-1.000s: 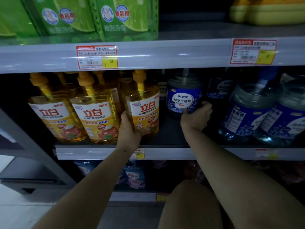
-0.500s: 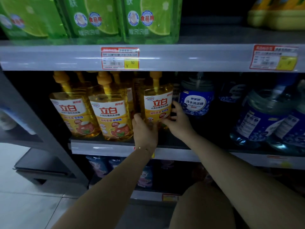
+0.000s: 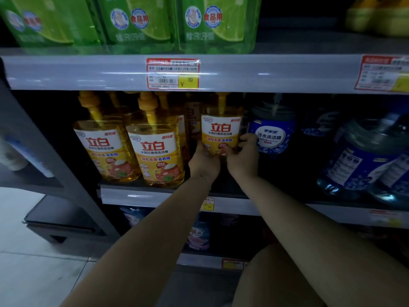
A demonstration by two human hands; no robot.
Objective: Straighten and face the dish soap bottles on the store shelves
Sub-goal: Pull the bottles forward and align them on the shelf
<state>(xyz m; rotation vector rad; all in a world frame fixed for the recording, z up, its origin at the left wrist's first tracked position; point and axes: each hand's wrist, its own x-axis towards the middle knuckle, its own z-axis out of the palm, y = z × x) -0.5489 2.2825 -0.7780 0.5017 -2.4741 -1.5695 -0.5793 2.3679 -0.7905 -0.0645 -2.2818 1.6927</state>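
Note:
Three yellow dish soap bottles with pump tops stand at the front of the middle shelf point(image 3: 155, 193). My left hand point(image 3: 204, 161) and my right hand point(image 3: 243, 158) grip the lower part of the rightmost yellow bottle point(image 3: 220, 129) from both sides; its label faces me and it sits further back than the other two point(image 3: 104, 149) point(image 3: 157, 156). More yellow bottles stand behind them in the dark. A blue-labelled clear bottle point(image 3: 273, 131) stands just right of my right hand.
Large blue-labelled clear jugs point(image 3: 363, 160) fill the right of the shelf. Green refill pouches point(image 3: 137, 21) line the shelf above, with a price tag point(image 3: 172, 73) on its rail. Lower shelves hold dim packages. A tiled floor point(image 3: 28, 273) lies at the left.
My right hand left the blue-labelled bottle and came over to the rightmost yellow bottle. Both hands now hold it lower down, and its label faces me squarely. The view shifted left.

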